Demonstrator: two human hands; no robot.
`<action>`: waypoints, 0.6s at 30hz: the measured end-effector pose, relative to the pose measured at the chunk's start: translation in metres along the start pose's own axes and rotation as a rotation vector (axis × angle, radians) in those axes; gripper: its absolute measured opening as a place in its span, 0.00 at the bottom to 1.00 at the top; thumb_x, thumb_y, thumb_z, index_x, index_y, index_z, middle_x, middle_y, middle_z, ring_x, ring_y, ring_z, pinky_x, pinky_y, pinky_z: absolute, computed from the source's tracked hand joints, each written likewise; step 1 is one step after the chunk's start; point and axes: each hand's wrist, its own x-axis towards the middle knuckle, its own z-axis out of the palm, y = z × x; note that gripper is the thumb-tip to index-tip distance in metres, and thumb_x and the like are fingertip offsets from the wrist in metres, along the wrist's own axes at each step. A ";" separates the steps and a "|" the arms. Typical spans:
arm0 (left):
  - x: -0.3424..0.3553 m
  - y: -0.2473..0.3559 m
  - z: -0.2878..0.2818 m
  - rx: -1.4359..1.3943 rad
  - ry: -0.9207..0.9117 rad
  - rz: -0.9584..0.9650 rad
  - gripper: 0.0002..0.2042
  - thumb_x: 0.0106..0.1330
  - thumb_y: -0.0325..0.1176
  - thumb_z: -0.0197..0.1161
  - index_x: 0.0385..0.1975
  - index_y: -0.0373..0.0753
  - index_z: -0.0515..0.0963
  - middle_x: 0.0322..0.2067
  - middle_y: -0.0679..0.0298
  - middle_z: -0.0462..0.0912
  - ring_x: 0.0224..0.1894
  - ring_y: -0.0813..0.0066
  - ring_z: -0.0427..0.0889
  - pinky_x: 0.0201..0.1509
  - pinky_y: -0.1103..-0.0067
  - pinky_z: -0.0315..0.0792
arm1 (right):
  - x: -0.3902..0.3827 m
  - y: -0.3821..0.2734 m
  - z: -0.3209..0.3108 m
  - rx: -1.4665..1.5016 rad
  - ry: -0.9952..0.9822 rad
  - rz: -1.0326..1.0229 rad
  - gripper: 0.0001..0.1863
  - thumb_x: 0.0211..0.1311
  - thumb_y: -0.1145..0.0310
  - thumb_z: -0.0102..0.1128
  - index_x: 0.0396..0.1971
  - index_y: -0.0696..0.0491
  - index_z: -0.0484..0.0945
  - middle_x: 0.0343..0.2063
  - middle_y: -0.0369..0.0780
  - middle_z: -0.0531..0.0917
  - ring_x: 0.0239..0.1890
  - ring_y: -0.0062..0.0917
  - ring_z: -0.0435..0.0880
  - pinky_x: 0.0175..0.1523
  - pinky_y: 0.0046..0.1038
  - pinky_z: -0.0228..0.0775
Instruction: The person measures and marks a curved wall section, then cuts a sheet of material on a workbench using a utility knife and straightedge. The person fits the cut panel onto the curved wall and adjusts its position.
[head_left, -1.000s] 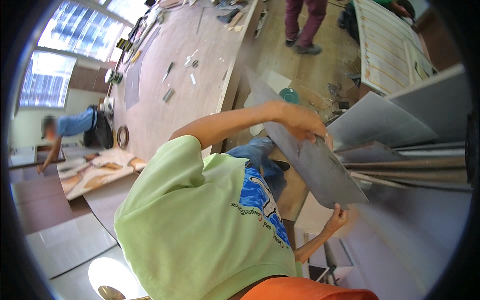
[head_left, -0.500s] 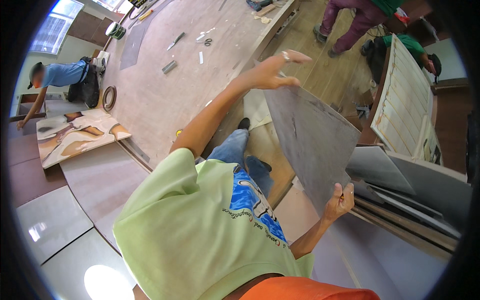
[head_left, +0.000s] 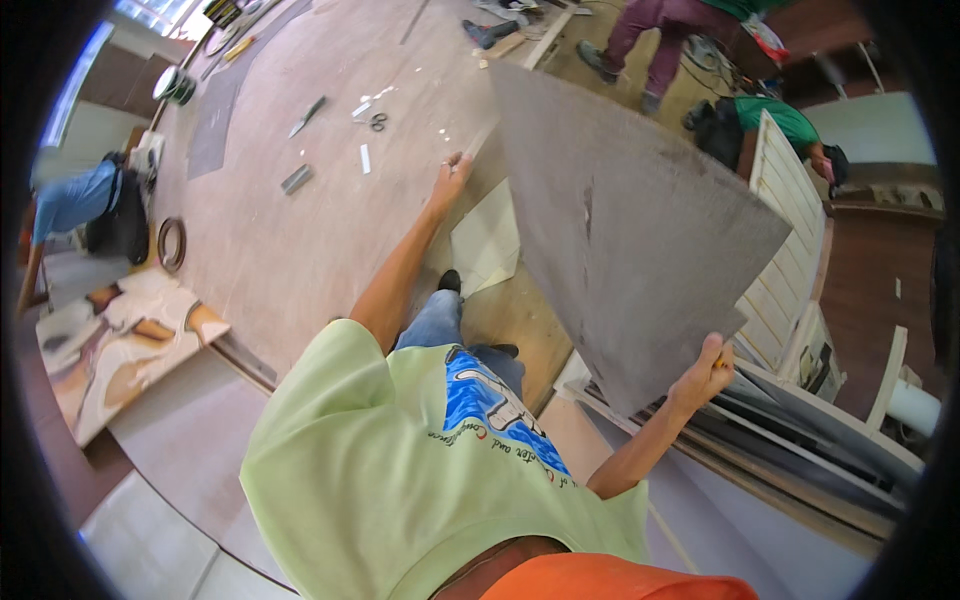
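A large thin grey-brown board (head_left: pixel 640 220) stands tilted on my right side, its broad face turned up. My right hand (head_left: pixel 702 378) grips its near lower edge, thumb on the face, and a small yellow thing shows at the fingers. Off the board's left edge, my left hand (head_left: pixel 452 180) is held out with nothing seen in it and its fingers loosely bent. Beyond my left hand is a big worktable (head_left: pixel 390 225). A pale sheet (head_left: pixel 490 240) lies low between that table and the board.
On the worktable lie scissors (head_left: pixel 377 122), a knife (head_left: pixel 308 117), a grey block (head_left: pixel 297 179) and a power tool (head_left: pixel 490 33). Panels (head_left: pixel 790 420) lean at right near a ribbed white panel (head_left: pixel 775 290). A patterned panel (head_left: pixel 125 345) is at left. Several people work nearby.
My left hand has come off the board's top edge and moved left and down. The board has swung upward and to the right in my right hand. My view has shifted.
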 end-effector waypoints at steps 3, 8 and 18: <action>0.068 0.015 -0.002 0.035 -0.220 0.014 0.45 0.73 0.69 0.46 0.76 0.34 0.56 0.73 0.55 0.64 0.72 0.55 0.64 0.74 0.63 0.58 | 0.047 -0.003 0.043 0.172 0.088 0.107 0.17 0.74 0.59 0.63 0.25 0.47 0.72 0.26 0.25 0.68 0.31 0.12 0.65 0.39 0.21 0.61; 0.126 0.092 -0.009 -0.196 -0.292 -0.032 0.50 0.70 0.71 0.47 0.77 0.32 0.49 0.77 0.50 0.51 0.79 0.55 0.50 0.78 0.56 0.46 | 0.133 0.009 0.112 0.334 0.100 0.133 0.12 0.71 0.54 0.66 0.32 0.45 0.78 0.30 0.25 0.72 0.37 0.12 0.69 0.47 0.23 0.63; 0.207 0.162 -0.120 -0.056 0.096 0.046 0.36 0.73 0.60 0.57 0.65 0.31 0.72 0.59 0.58 0.78 0.61 0.65 0.74 0.66 0.70 0.66 | 0.249 0.067 0.260 0.537 -0.104 0.225 0.19 0.71 0.50 0.64 0.43 0.52 0.83 0.42 0.30 0.82 0.48 0.17 0.77 0.61 0.26 0.65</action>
